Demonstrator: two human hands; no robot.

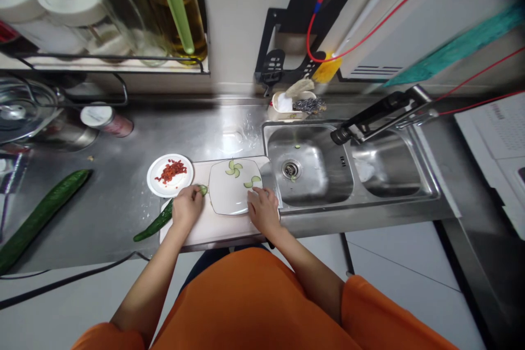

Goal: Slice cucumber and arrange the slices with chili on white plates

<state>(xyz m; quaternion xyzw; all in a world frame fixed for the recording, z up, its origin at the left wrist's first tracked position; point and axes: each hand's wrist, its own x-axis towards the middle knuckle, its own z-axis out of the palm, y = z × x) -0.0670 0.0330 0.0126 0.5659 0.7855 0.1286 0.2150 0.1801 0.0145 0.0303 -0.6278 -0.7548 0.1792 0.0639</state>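
My left hand [187, 209] is curled over the left side of a white cutting board [205, 225], fingertips at a cut cucumber piece [203, 190]. A slim cucumber [153, 226] runs out from under this hand to the lower left; the hand hides where it ends. On the board rests a square white plate [227, 197]. Near its top edge, thin cucumber slices [233, 168] form a fan-like pinwheel. More slices [252, 181] lie at the plate's right side. My right hand [264, 209] touches that area with bent, pinched fingers; what they hold is hidden.
A round white plate [152, 176] with red dried berries stands behind my left hand. Farther left lie a large whole cucumber [45, 213] and a small canister [107, 120]. To the right is a double steel sink [320, 175] with a black faucet [369, 115]. A condiment rack [123, 64] hangs above.
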